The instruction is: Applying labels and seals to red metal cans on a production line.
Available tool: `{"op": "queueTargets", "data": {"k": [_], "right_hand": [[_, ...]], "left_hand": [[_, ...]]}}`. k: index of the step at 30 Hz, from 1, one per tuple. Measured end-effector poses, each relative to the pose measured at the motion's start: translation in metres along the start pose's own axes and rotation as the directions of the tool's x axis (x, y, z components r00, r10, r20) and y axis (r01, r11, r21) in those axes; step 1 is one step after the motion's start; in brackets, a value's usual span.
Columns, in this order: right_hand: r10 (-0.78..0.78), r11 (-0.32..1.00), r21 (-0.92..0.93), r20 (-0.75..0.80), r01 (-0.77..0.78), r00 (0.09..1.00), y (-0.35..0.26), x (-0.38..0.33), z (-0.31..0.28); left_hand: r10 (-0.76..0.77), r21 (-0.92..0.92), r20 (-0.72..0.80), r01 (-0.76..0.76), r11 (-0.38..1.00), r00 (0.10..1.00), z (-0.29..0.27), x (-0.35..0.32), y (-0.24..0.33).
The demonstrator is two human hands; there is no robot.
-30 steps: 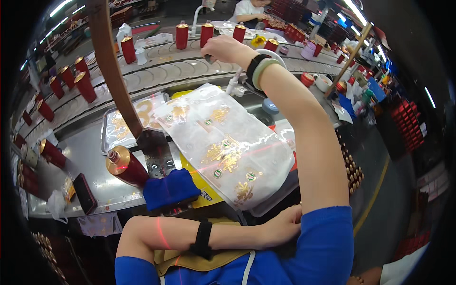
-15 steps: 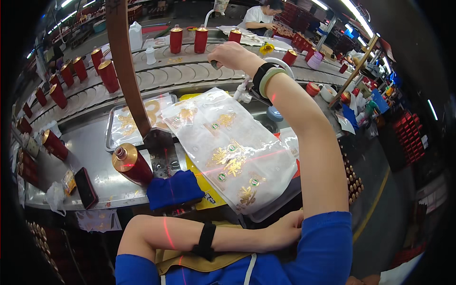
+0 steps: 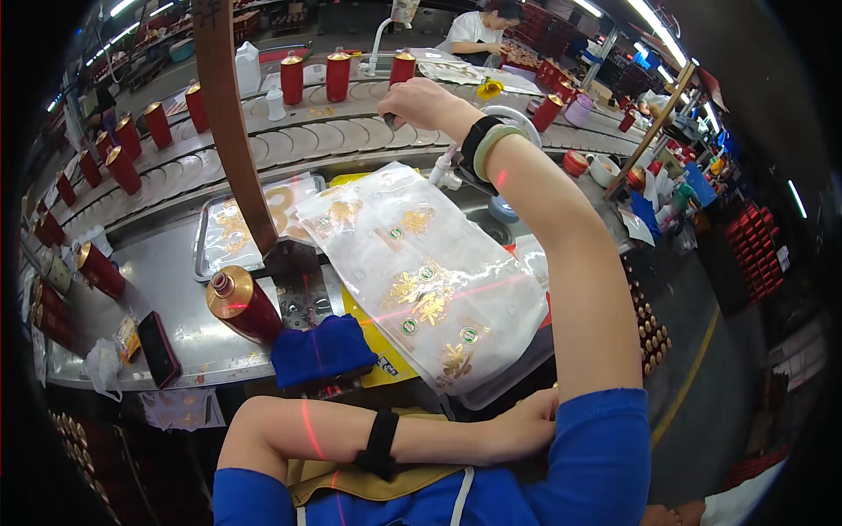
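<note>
Beyond the metal table (image 3: pixel 175 302), red bottles (image 3: pixel 338 79) line a conveyor (image 3: pixel 307 140); tube lights (image 3: pixel 651 19) glow.

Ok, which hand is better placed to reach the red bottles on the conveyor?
Likely the right hand: it's up by the conveyor, near the red bottles, while the left hand is low, much farther away.

A dark handwritten character is borne near the top of the wooden post (image 3: pixel 230 140). To the post's right, gold character-shaped decals (image 3: pixel 430 307) and round green labels (image 3: pixel 410 326) are carried by a whitish plastic sheet (image 3: pixel 377 263); the labels' print is too small to be read. Below and right of the post, dark-and-white printing (image 3: pixel 388 368) is shown on a yellow sheet (image 3: pixel 367 337).
</note>
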State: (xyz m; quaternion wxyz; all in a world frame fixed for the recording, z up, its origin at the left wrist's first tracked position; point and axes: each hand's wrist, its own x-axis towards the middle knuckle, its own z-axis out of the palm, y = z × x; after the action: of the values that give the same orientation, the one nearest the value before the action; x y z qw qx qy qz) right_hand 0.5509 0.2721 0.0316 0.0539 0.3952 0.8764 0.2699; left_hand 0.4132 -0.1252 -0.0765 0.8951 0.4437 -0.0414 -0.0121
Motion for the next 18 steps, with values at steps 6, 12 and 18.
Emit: {"op": "queueTargets", "data": {"k": [6,12,18], "right_hand": [[-0.011,1.0,0.018,-0.016,0.012,1.0,0.0004,0.0027,0.0024],[-0.026,0.999,0.024,-0.032,0.027,0.999,-0.0023,0.0049,0.0051],[0.007,0.999,0.036,0.009,-0.007,1.0,-0.0067,0.0056,0.0009]], "left_hand": [[0.018,-0.072,-0.001,-0.018,0.997,1.0,0.0047,0.0047,0.0019],[0.007,0.003,0.004,-0.007,1.0,1.0,-0.0007,0.002,0.0003],[-0.07,-0.049,-0.002,0.07,0.996,0.998,-0.0013,-0.002,0.0016]]}}
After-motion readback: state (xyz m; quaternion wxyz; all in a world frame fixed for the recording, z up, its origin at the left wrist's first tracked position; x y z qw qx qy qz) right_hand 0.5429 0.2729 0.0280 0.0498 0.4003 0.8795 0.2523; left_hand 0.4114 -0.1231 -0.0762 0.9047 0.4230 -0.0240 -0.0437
